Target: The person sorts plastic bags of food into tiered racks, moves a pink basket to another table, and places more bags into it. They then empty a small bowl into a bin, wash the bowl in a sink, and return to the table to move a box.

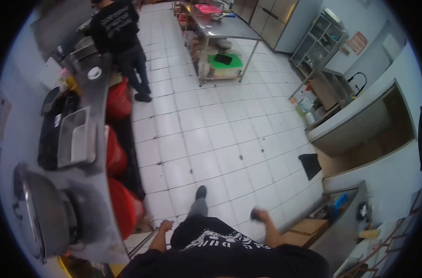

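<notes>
My left hand (165,226) hangs low beside the counter's corner, its fingers loosely bent and slightly apart, with nothing visible in them. A metal bar (143,243) runs just below and to the left of that hand. On the other side of my body, my right hand (263,216) is closed around a small dark object (255,214), held out over the tiles. The object's kind cannot be made out. One foot in a dark shoe (201,192) is forward on the white tiled floor (211,143).
The steel counter (86,180) on the left carries a large metal pot (41,213) and a rectangular pan (76,136). Red bins (116,150) stand beneath it. A person (120,41) stands farther along. Ahead is a steel table (220,28); at right, a low cabinet (345,222).
</notes>
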`<state>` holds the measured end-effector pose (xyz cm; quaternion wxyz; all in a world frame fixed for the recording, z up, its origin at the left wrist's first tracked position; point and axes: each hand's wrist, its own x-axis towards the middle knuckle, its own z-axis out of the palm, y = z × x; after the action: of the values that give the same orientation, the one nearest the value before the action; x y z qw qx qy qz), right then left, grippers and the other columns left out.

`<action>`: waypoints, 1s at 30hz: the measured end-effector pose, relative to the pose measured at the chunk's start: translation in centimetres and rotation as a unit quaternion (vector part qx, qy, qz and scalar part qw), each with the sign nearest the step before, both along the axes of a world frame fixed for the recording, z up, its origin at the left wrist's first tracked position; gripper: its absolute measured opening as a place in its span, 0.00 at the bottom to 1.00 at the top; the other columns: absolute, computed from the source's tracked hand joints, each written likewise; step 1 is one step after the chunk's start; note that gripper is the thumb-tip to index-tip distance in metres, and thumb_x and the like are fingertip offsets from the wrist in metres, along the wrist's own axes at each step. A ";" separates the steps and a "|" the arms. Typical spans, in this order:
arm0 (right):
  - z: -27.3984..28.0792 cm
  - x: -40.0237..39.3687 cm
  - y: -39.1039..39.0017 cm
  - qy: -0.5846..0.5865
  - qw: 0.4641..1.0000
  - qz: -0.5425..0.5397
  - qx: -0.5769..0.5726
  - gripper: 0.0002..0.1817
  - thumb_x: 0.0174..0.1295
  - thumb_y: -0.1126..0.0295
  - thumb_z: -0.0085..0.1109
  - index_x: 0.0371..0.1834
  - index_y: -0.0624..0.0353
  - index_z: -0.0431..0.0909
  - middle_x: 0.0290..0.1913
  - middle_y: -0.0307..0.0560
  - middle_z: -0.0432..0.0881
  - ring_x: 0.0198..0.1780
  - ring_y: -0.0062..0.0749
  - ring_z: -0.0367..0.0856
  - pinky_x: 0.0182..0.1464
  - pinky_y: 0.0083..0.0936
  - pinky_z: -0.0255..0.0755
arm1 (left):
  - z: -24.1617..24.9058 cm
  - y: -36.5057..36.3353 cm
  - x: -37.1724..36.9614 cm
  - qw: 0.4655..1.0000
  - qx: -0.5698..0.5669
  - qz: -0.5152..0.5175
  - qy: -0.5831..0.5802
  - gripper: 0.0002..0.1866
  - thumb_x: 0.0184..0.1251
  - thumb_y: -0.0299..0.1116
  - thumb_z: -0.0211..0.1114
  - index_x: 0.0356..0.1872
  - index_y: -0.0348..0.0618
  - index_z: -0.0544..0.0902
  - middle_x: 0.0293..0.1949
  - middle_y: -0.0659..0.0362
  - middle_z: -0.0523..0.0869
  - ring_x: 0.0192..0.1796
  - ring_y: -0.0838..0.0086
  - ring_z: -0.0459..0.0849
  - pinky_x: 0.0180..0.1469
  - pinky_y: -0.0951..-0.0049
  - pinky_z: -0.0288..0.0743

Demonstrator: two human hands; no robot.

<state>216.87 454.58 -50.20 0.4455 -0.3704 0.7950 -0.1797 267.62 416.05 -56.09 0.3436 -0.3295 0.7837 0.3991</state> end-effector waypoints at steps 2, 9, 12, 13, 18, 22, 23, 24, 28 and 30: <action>4.8 4.3 5.1 0.143 0.985 0.097 0.019 0.25 0.57 0.57 0.62 0.58 0.48 0.74 0.48 0.49 0.84 0.45 0.40 0.84 0.42 0.36 0.78 | 1.3 -3.6 -6.7 0.886 0.110 0.433 -0.122 0.23 0.64 0.45 0.60 0.47 0.32 0.81 0.46 0.47 0.86 0.37 0.62 0.88 0.39 0.59 0.81; 7.1 -3.1 -1.1 -0.068 0.945 -0.268 0.173 0.24 0.61 0.50 0.54 0.53 0.55 0.79 0.47 0.50 0.84 0.45 0.38 0.83 0.45 0.40 0.77 | 2.7 -23.1 -38.3 0.995 -0.042 0.051 0.073 0.30 0.60 0.57 0.59 0.41 0.34 0.84 0.40 0.42 0.86 0.49 0.50 0.83 0.55 0.57 0.75; 3.8 -12.3 -5.3 -0.071 0.945 -0.273 0.166 0.25 0.63 0.48 0.51 0.52 0.57 0.79 0.46 0.50 0.85 0.46 0.38 0.83 0.48 0.41 0.76 | 5.5 -29.3 -53.4 0.976 -0.061 0.131 0.162 0.29 0.61 0.55 0.60 0.46 0.35 0.82 0.40 0.44 0.87 0.46 0.53 0.85 0.53 0.59 0.77; 2.6 -16.0 -6.5 -0.066 0.951 -0.259 0.157 0.26 0.63 0.47 0.50 0.51 0.57 0.79 0.46 0.50 0.85 0.46 0.38 0.83 0.49 0.42 0.76 | 6.6 -29.7 -57.1 0.977 -0.063 0.129 0.155 0.29 0.61 0.55 0.60 0.46 0.35 0.82 0.40 0.44 0.87 0.46 0.53 0.85 0.53 0.59 0.77; -9.4 -46.3 -16.9 -0.076 0.975 -0.202 0.060 0.35 0.59 0.41 0.53 0.51 0.67 0.77 0.49 0.56 0.83 0.49 0.42 0.83 0.52 0.39 0.76 | 9.6 -35.0 -77.1 0.939 0.045 0.237 0.246 0.26 0.60 0.51 0.66 0.44 0.35 0.82 0.35 0.50 0.87 0.35 0.68 0.87 0.41 0.68 0.80; -0.6 -76.1 -38.3 0.068 0.861 -0.479 -0.157 0.61 0.35 0.45 0.78 0.63 0.77 0.53 0.50 0.68 0.78 0.52 0.52 0.79 0.56 0.38 0.73 | 14.8 -37.7 -90.2 0.951 0.159 0.237 0.119 0.27 0.63 0.47 0.66 0.53 0.34 0.77 0.44 0.50 0.85 0.42 0.69 0.84 0.41 0.70 0.78; 5.8 -80.4 -43.5 0.060 0.871 -0.457 -0.172 0.56 0.38 0.46 0.78 0.62 0.71 0.55 0.49 0.67 0.78 0.51 0.51 0.80 0.54 0.38 0.74 | 14.4 -39.1 -93.6 0.951 0.163 0.226 0.135 0.28 0.63 0.47 0.66 0.54 0.34 0.77 0.46 0.49 0.85 0.43 0.68 0.85 0.42 0.69 0.78; 14.3 -84.3 -49.5 0.052 0.879 -0.435 -0.188 0.52 0.41 0.47 0.77 0.61 0.66 0.56 0.47 0.66 0.79 0.49 0.50 0.80 0.52 0.37 0.74 | 14.1 -40.5 -97.1 0.949 0.162 0.232 0.139 0.28 0.63 0.47 0.66 0.54 0.34 0.77 0.46 0.49 0.85 0.43 0.68 0.85 0.42 0.69 0.78; 22.9 -96.2 -62.1 0.040 0.883 -0.391 -0.257 0.39 0.52 0.57 0.73 0.59 0.58 0.57 0.45 0.57 0.78 0.45 0.35 0.80 0.43 0.32 0.78 | 19.0 -45.9 -115.2 0.938 0.136 0.186 0.257 0.35 0.61 0.51 0.68 0.60 0.34 0.72 0.48 0.50 0.84 0.49 0.66 0.83 0.50 0.69 0.76; 24.8 -97.7 -64.1 -0.146 0.829 -0.468 -0.270 0.34 0.56 0.56 0.69 0.59 0.53 0.59 0.46 0.53 0.78 0.45 0.35 0.80 0.42 0.34 0.79 | 15.2 -49.7 -126.0 0.900 0.221 -0.012 0.376 0.40 0.58 0.53 0.70 0.62 0.33 0.70 0.51 0.48 0.82 0.54 0.64 0.81 0.55 0.67 0.74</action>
<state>119.21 390.50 -25.42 0.3009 -0.0292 0.7184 -0.6264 141.60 366.33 -40.84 0.0920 -0.0607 0.7501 0.6521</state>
